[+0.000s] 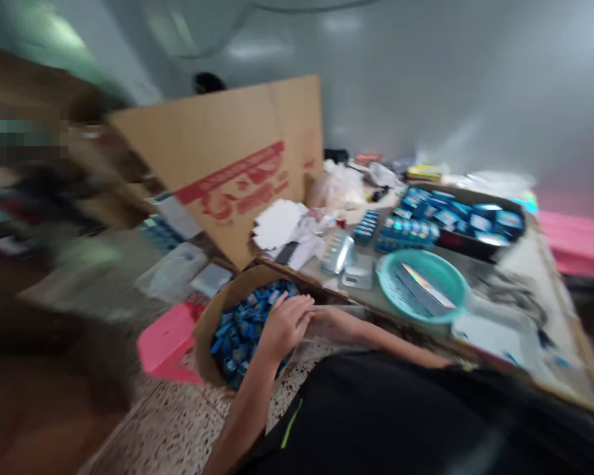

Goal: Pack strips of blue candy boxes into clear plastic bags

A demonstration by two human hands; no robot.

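My left hand [284, 324] is over the right side of a round cardboard container [204, 349] filled with small blue packets [245, 333]. Its fingers are bent and closed at a clear plastic bag [309, 353]. Right beside it, my right hand [332, 323] touches its fingertips and is closed on the same thin plastic, which hangs below both hands. Motion blur and the plastic hide some of the fingers.
A pink stool [168, 340] is left of the container. On the table [557, 290] are a turquoise basin [386, 290], a box of blue packs [475, 251], a white tray [495, 333] and a small white device [357, 274]. A large cardboard sheet [218, 145] stands behind.
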